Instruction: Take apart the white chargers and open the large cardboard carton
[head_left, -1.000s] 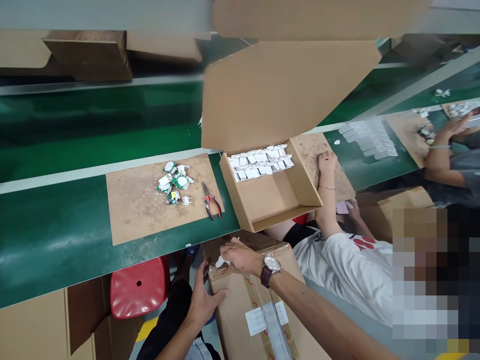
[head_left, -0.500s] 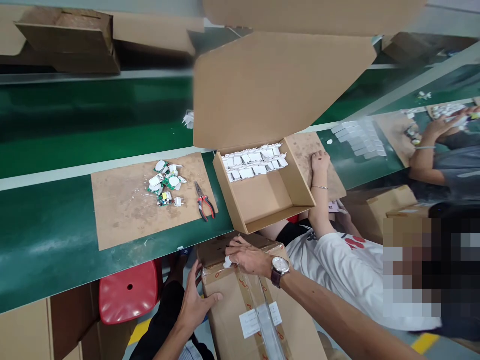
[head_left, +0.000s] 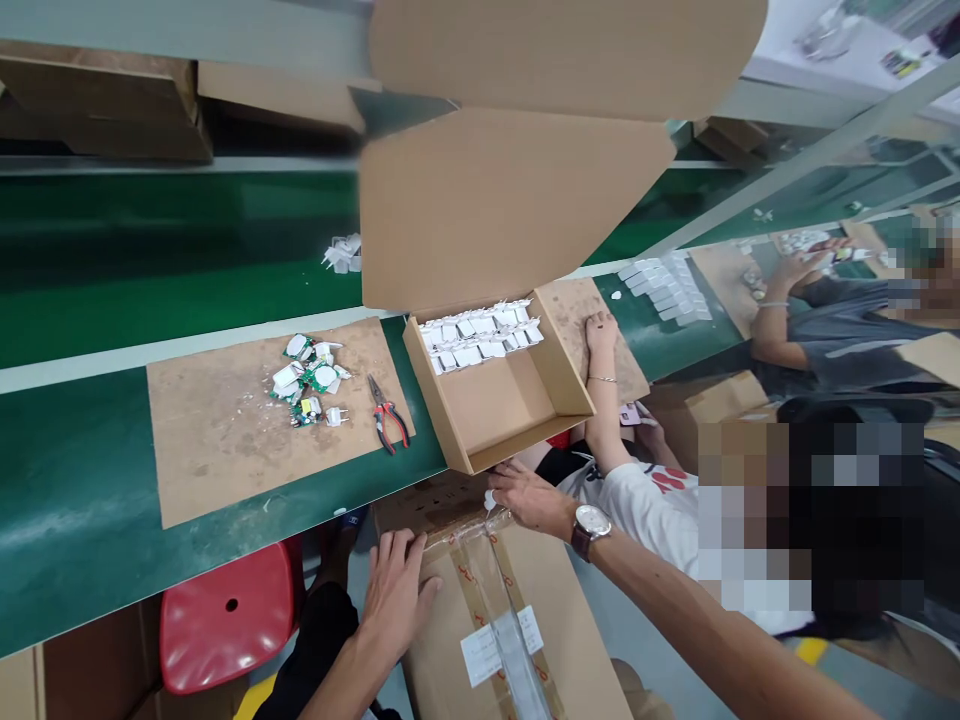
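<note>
My left hand rests at the near left edge of a taped cardboard carton, its fingers stretched out and apart. Higher up and to the right, my right hand, with a wristwatch above it, is over the carton's far end, just below the open box. Its fingers are closed on a small white piece, mostly hidden by the hand. An open cardboard box stands on the bench, with rows of white plug adapters along its back.
Pliers and a pile of circuit boards with white casings lie on a brown board. A red stool stands at lower left. A co-worker's arm reaches onto the bench at right; another person works farther off.
My right hand has moved right along the carton's far end with the white piece. My left hand has come further onto the carton's edge. The whole view has shifted slightly.
</note>
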